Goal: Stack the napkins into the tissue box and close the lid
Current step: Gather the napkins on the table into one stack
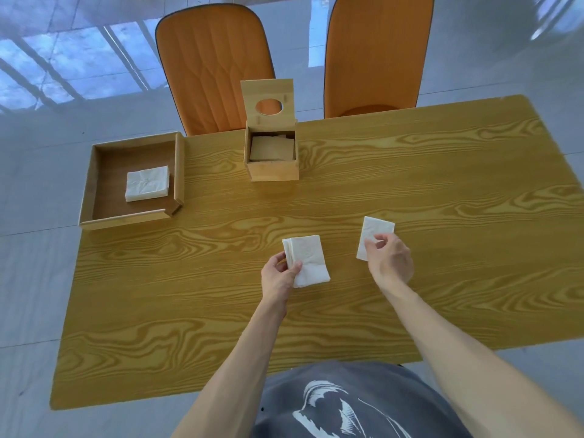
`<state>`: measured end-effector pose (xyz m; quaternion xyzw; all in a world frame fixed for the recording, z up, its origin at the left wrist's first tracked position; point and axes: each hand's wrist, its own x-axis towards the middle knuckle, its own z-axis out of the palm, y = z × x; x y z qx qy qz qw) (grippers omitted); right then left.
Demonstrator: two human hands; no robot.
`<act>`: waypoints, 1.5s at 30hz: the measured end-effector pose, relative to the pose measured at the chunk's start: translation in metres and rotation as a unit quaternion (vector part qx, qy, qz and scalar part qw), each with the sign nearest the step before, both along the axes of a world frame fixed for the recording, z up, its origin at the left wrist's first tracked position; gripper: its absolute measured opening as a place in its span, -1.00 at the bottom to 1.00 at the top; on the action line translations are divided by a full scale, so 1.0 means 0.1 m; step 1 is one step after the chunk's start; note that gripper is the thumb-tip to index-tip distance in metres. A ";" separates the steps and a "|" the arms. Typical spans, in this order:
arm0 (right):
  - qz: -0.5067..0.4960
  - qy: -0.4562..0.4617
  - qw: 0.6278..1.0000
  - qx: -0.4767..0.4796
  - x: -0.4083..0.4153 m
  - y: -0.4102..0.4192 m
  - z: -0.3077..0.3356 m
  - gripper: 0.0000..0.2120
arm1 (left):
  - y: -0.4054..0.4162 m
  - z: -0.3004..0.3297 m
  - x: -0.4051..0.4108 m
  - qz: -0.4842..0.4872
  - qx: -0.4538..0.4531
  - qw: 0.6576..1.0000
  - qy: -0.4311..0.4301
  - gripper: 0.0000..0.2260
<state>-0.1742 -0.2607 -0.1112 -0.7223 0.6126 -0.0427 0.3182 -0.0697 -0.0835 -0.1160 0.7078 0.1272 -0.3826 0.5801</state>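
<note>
Nowhere on the boxes, napkins or chairs is there any legible writing; the person's grey shirt (357,403) carries only a white graphic at 6 o'clock.

Of the two hands, the left hand (278,275) is closed in a pinch on a small stack of napkins (308,260), thumb on top and fingers beneath, just left of the counter's middle. The right hand (390,259) pinches a single folded napkin (376,233) between thumb and forefinger, its other fingers loosely curled; whether either bundle touches the counter (410,184) cannot be told.

Toward 12 o'clock stands the wooden tissue box (273,170), its lid (268,101) hinged upright, with a round hole through which an orange chair (215,67) shows. Napkins already lie inside the box. At 10 o'clock a shallow wooden tray (104,216) sits at the counter's corner and holds a further napkin pile (147,184). A second orange chair (376,55) stands at 1 o'clock, behind the far edge.
</note>
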 end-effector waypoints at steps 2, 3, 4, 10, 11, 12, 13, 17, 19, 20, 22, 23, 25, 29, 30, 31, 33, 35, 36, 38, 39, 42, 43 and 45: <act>-0.035 0.007 0.999 0.024 -0.03 -0.07 0.01 -0.62 | -0.03 0.02 -0.01 -0.003 -0.001 1.000 0.003 -0.59; -0.053 0.014 0.998 0.038 -0.05 -0.09 0.01 -0.59 | -0.04 0.02 -0.02 -0.005 -0.001 1.000 0.005 -0.60; -0.070 0.025 0.996 0.050 -0.06 -0.11 0.01 -0.56 | -0.05 0.02 -0.02 -0.006 -0.001 1.000 0.007 -0.60; -0.109 0.043 0.989 0.093 -0.04 -0.14 -0.01 -0.60 | -0.02 0.00 -0.02 -0.007 0.006 1.000 0.017 -0.58; -0.112 0.042 0.988 0.094 -0.03 -0.14 -0.02 -0.63 | -0.01 -0.01 -0.02 -0.008 0.007 1.000 0.018 -0.58; -0.110 0.040 0.989 0.089 -0.03 -0.13 -0.02 -0.64 | -0.01 -0.01 -0.02 -0.008 0.007 1.000 0.017 -0.59; -0.104 0.035 0.991 0.080 -0.02 -0.13 -0.02 -0.66 | -0.01 -0.01 -0.01 -0.007 0.007 1.000 0.016 -0.59; -0.086 -0.036 0.995 0.044 -0.01 -0.10 0.00 -0.78 | -0.01 -0.01 0.00 -0.005 0.010 1.000 0.020 -0.59; -0.077 -0.111 0.989 0.054 0.01 -0.08 -0.01 -0.77 | -0.01 -0.01 0.00 -0.001 0.012 1.000 0.025 -0.59; -0.075 -0.152 0.982 0.076 0.01 -0.06 -0.02 -0.76 | -0.01 -0.01 0.00 0.001 0.011 1.000 0.028 -0.60; -0.082 -0.228 0.957 0.157 0.04 -0.01 0.02 -0.76 | -0.01 -0.02 0.01 0.004 0.009 0.999 0.035 -0.62; -0.082 -0.261 0.940 0.204 0.05 0.02 0.05 -0.77 | -0.01 -0.02 0.01 0.005 0.010 0.999 0.037 -0.63; -0.064 -0.291 0.914 0.277 0.07 0.11 0.08 -0.81 | -0.01 -0.04 0.01 0.007 0.012 0.999 0.040 -0.62; -0.049 -0.285 0.889 0.355 0.12 0.29 0.05 -0.75 | -0.01 -0.05 0.02 0.014 0.011 0.999 0.047 -0.63; -0.047 -0.279 0.887 0.365 0.14 0.33 0.04 -0.73 | -0.01 -0.05 0.02 0.014 0.009 0.999 0.048 -0.64; -0.042 -0.274 0.887 0.369 0.15 0.36 0.03 -0.72 | -0.01 -0.04 0.02 0.014 0.007 0.999 0.049 -0.64; -0.029 -0.264 0.892 0.367 0.17 0.41 0.02 -0.74 | -0.01 -0.04 0.02 0.012 0.007 0.999 0.046 -0.63; -0.014 -0.242 0.902 0.357 0.19 0.45 -0.01 -0.77 | -0.01 -0.04 0.01 0.011 0.010 0.999 0.046 -0.63; -0.004 -0.230 0.908 0.349 0.20 0.47 -0.03 -0.79 | -0.01 -0.04 0.01 0.011 0.012 0.999 0.047 -0.64; 0.025 -0.203 0.924 0.324 0.22 0.50 -0.07 -0.80 | -0.01 -0.03 0.02 0.017 0.003 0.998 0.058 -0.65; 0.045 -0.186 0.934 0.303 0.22 0.51 -0.09 -0.79 | 0.00 -0.02 0.03 0.017 -0.008 0.998 0.065 -0.62; 0.114 -0.125 0.960 0.225 0.23 0.53 -0.11 -0.72 | 0.00 0.02 0.02 -0.016 -0.014 0.998 0.060 -0.47; 0.129 -0.113 0.964 0.204 0.23 0.53 -0.11 -0.70 | 0.01 0.02 0.02 -0.022 -0.012 0.998 0.056 -0.44; 0.142 -0.103 0.970 0.167 0.24 0.54 -0.07 -0.63 | 0.02 0.04 0.03 -0.019 -0.022 0.998 0.057 -0.44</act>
